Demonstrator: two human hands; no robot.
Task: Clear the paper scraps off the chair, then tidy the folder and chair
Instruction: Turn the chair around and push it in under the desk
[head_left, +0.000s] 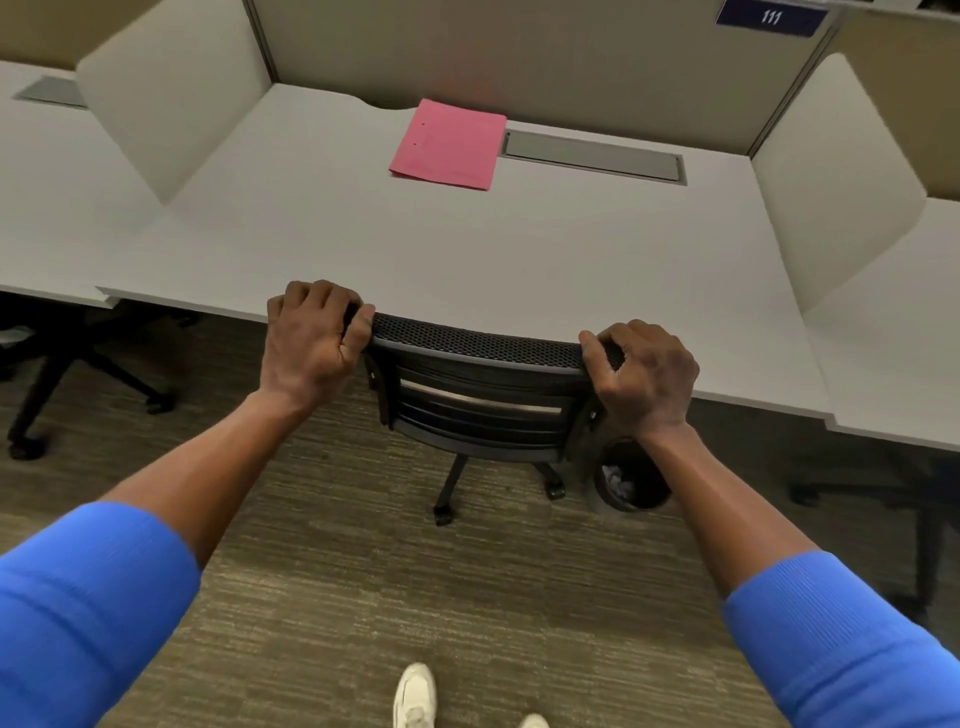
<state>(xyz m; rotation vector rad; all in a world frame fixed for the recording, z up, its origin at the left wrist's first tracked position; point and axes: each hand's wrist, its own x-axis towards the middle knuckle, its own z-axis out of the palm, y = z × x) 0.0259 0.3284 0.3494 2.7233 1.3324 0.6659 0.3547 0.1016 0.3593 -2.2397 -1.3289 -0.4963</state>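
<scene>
the chair stands with its seat tucked under the desk, only the backrest and part of the wheeled base showing, and the top rail runs crosswise, parallel to the desk's near edge. the left hand is clamped on the rail's left corner and the right hand on its right corner, so both are equally close and any further push goes straight away from the person. the rail is black perforated mesh over a hard curved frame, with slats below. the pink folder lies flat and closed at the desk's far side, a thin card rectangle. a round dark bin with crumpled paper inside sits on the carpet just right of the chair's base.
</scene>
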